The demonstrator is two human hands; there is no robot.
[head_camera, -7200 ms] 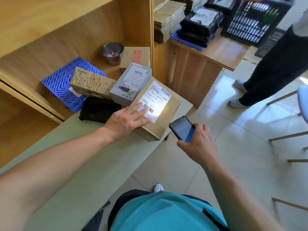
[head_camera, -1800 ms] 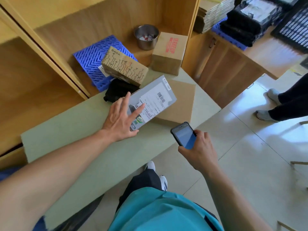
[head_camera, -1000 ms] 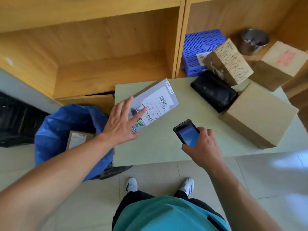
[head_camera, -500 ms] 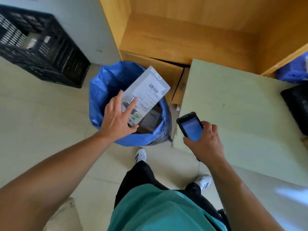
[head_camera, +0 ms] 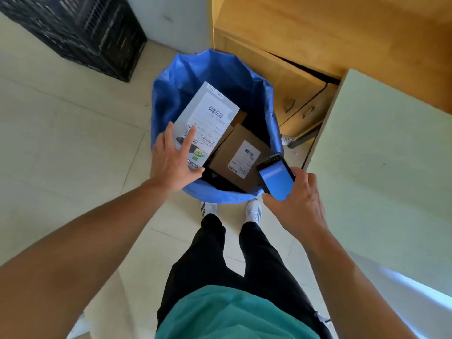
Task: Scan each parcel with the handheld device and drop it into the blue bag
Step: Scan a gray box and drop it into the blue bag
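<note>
A plain teal top (head_camera: 234, 314) fills the bottom centre of the frame. Above it, loose black trousers (head_camera: 220, 250) reach up to the middle of the frame and narrow toward the ankles. White trainers (head_camera: 253, 212) show at their ends, and the one further left has dark side stripes. Both forearms (head_camera: 97, 241) are bare, as are the left hand (head_camera: 171, 165) and the right hand (head_camera: 300, 204).

- Grey parcel (head_camera: 208, 95): white shipping label (head_camera: 213, 123) with barcode, print too small to read; a number like "1.6" near its lower end.
- Brown parcel (head_camera: 226, 149): barcoded label (head_camera: 244, 159), illegible.
</note>
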